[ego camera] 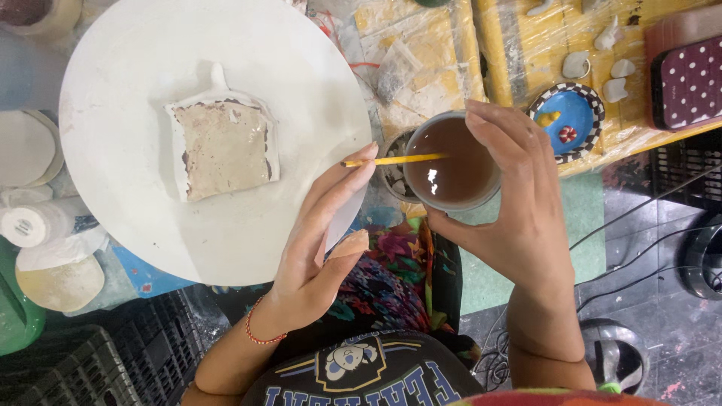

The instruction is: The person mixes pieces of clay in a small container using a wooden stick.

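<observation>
The right hand (519, 210) grips a cup (451, 162) of brown liquid over the lap while the left hand (323, 233) pinches a yellow brush (395, 159) dipped in it; tilting could spill it onto clothes.
</observation>
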